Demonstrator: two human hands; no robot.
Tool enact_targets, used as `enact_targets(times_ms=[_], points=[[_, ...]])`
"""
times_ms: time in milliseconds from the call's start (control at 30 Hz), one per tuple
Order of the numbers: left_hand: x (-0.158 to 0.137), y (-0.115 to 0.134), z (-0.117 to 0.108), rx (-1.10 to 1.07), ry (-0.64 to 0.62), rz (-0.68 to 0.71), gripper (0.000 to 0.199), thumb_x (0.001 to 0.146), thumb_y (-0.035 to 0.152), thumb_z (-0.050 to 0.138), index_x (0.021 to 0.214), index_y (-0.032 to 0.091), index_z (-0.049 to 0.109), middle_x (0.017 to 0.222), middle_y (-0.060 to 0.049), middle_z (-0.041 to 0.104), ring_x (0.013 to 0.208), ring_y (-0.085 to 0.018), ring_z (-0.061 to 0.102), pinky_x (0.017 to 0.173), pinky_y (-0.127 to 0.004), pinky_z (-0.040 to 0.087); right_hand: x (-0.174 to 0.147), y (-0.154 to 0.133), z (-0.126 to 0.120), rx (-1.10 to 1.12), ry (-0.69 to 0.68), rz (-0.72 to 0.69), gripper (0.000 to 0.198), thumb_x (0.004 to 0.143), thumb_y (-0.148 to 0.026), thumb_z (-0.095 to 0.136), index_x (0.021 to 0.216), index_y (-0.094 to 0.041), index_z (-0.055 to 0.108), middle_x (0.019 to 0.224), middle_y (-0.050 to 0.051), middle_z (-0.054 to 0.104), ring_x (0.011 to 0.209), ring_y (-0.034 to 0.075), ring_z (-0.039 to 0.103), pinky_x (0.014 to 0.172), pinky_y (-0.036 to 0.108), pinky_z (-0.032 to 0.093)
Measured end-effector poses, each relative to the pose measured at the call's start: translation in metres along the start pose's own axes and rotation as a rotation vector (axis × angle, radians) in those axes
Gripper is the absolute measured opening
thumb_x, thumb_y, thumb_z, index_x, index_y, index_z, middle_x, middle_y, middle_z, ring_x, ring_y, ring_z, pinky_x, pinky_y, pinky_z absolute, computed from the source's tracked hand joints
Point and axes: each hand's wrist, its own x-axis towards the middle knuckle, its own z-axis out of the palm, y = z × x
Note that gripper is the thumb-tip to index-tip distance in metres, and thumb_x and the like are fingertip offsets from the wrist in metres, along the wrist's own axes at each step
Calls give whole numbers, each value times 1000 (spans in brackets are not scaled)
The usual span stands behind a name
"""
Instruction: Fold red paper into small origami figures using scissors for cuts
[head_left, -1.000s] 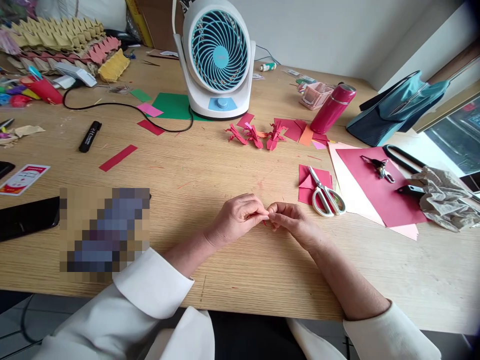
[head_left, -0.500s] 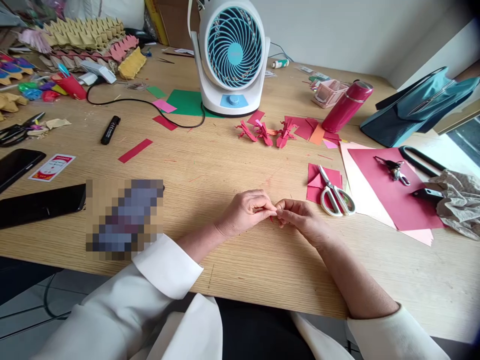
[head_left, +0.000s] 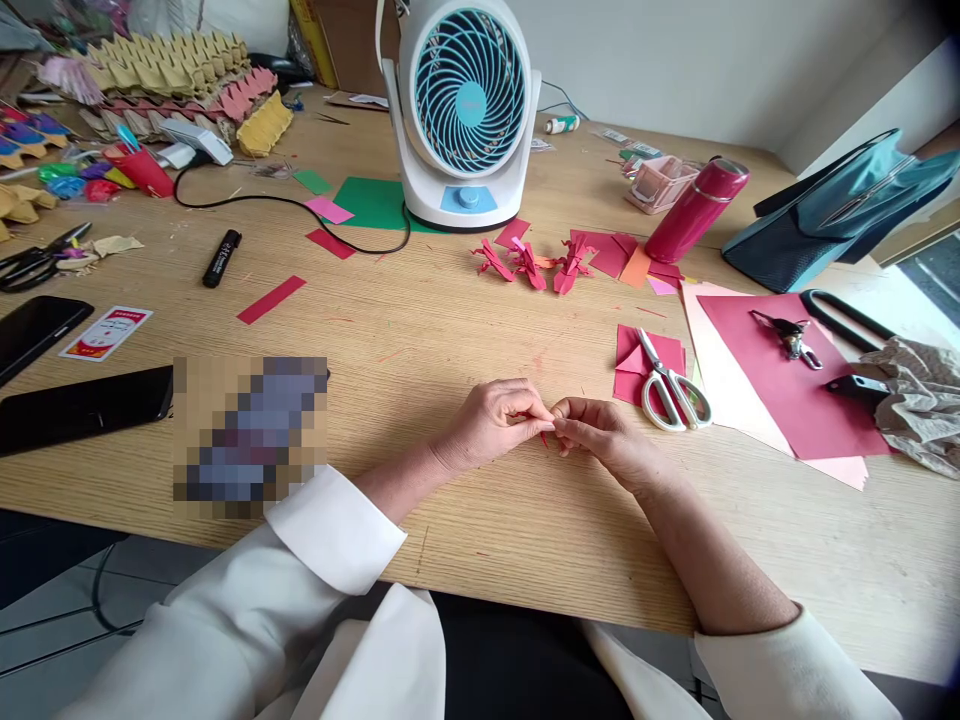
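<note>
Just above the wooden table (head_left: 480, 520), my left hand (head_left: 499, 425) and my right hand (head_left: 600, 435) meet fingertip to fingertip. Both are closed in a pinch on a small piece of red paper (head_left: 544, 438). Only a thin red tip shows below the fingers; the rest is hidden. Farther back, several folded red paper figures (head_left: 531, 266) stand in a row. To the right of my right hand, white-handled scissors (head_left: 666, 392) lie open on red paper squares (head_left: 628, 384).
A white fan (head_left: 469, 120) stands at the back. Right are a red thermos (head_left: 697, 212), a teal bag (head_left: 817, 225) and large red sheets (head_left: 765, 370). Left lie a red paper strip (head_left: 271, 300), a black marker (head_left: 222, 258), a black phone (head_left: 90, 408) and a blurred-out object (head_left: 259, 430).
Both hands keep their pinch on the red paper in nearly the same place. The view has shifted very slightly; nothing else visibly differs.
</note>
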Motion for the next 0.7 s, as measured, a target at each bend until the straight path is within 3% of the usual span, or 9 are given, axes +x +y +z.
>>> enact_targets(times_ms=[333,700], points=[[1,3,-4,-68,0,-144,4,85,20,72,83,16,75,80,-5,73,73,-13,68,67,-23,53,0,-3,3,143,27,7,32,72,-46,79,71,-17,65,67,0,59,61,11,52,61,26,45],[2,9,-6,-75,-2,-187,4,82,17,74,78,17,74,78,-3,75,72,-13,68,69,-23,52,0,-2,0,137,16,14,34,72,-47,80,75,-16,66,67,-1,61,57,10,52,59,24,45]])
